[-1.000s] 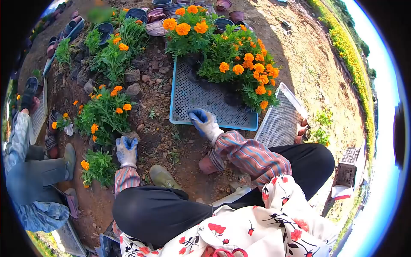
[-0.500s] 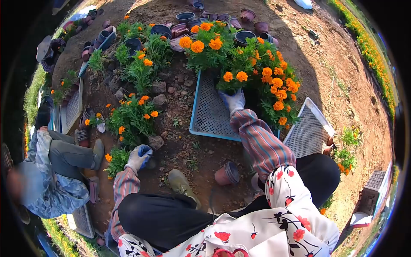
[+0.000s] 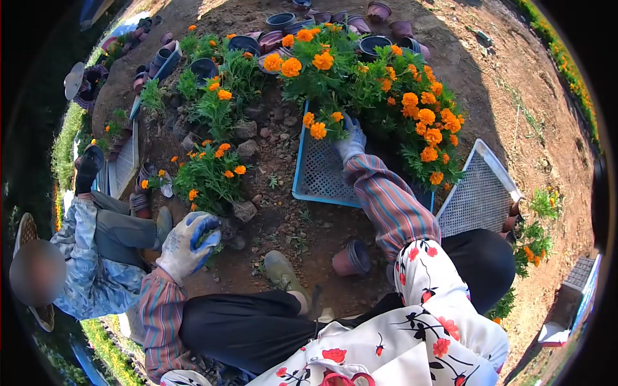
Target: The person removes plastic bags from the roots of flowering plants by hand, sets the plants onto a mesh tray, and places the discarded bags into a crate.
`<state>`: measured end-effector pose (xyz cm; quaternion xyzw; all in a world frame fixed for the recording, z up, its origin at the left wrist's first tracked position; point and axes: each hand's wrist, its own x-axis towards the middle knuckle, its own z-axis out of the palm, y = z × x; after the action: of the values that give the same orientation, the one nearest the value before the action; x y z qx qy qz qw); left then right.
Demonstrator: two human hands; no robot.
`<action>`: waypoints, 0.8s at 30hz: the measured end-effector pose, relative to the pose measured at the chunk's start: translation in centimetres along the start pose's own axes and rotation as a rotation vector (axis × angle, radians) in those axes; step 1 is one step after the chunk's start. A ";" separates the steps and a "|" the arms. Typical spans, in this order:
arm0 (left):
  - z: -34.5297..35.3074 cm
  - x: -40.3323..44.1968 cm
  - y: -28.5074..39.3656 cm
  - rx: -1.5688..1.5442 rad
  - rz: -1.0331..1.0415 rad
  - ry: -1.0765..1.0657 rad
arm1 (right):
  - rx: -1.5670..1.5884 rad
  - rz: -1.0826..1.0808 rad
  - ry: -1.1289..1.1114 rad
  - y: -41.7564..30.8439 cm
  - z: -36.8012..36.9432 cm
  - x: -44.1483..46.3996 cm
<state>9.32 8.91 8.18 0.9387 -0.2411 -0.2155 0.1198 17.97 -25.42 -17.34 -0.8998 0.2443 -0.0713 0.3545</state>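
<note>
My right hand [image 3: 351, 140], in a white and blue glove, is inside the blue-rimmed crate [image 3: 315, 172]. Its fingers are closed around the base of a small marigold plant [image 3: 322, 125], partly hidden by leaves. Dense orange marigolds [image 3: 428, 122] fill the crate's far and right side. My left hand [image 3: 187, 248], gloved the same way, is raised above the ground over my left knee. Its fingers are curved and apart, with nothing visible in them. Just beyond it, a clump of marigolds [image 3: 209, 174] stands on the soil.
A plastic pot [image 3: 351, 257] lies tipped near my shoe [image 3: 283, 270]. Another crate [image 3: 479, 190] lies at the right. Several pots [image 3: 283, 22] are scattered at the back. Stones [image 3: 248, 151] line the soil. A co-worker in camouflage [image 3: 96, 257] sits at the left.
My left hand has come up and back from the marigold clump, its fingers now looser. The small marigold plant by my right hand has shifted left and slightly down in the crate.
</note>
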 end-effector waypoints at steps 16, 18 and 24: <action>2.7 -1.0 6.6 -0.011 0.168 0.146 | 1.008 0.010 -0.294 -0.6 -4.4 -2.1; 4.3 0.5 5.3 -0.296 0.143 0.194 | 1.128 0.012 -0.434 -2.7 -6.5 -2.6; 4.7 3.0 6.8 -0.979 -0.055 0.172 | 1.321 0.065 -0.847 -12.8 -17.1 -8.0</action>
<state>6.80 0.98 5.22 0.7925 -0.0759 -0.2285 0.5604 10.86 -23.79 4.28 -0.4458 0.0215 0.1577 0.8809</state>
